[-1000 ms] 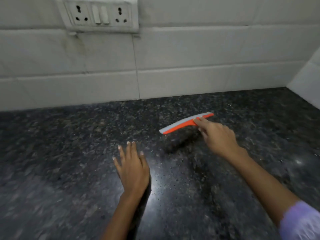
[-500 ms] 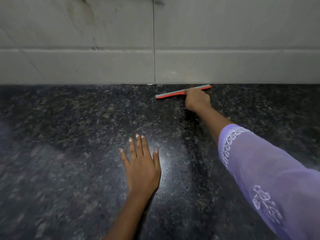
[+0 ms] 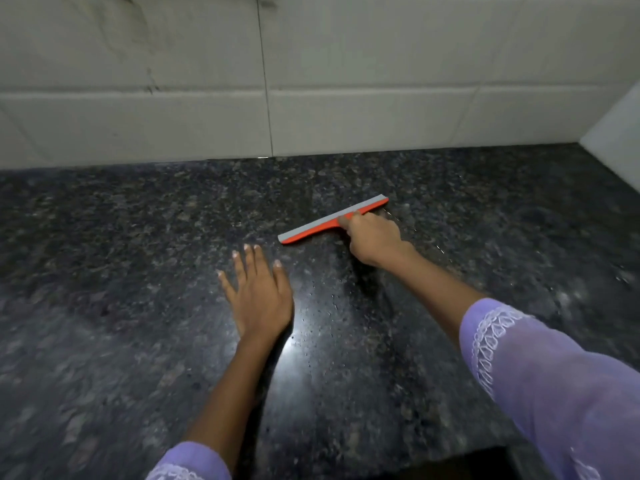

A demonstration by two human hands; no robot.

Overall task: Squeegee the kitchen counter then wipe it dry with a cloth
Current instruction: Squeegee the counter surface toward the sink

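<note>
An orange squeegee [image 3: 311,230] with a grey rubber blade lies blade-down on the dark speckled granite counter [image 3: 121,244], slanted from lower left to upper right. My right hand [image 3: 372,239] is closed around its handle, which the fingers hide. My left hand [image 3: 258,292] rests flat on the counter, fingers spread, just left of and nearer than the squeegee. No cloth is in view.
A white tiled wall [image 3: 346,98] runs along the back of the counter, and a second white wall [image 3: 620,140] closes the right corner. The counter's front edge [image 3: 450,462] shows at the bottom right. A light reflection glares near my left wrist.
The squeegee has been pulled from the foot of the back wall toward me across the counter. My left hand has stayed flat in about the same spot.
</note>
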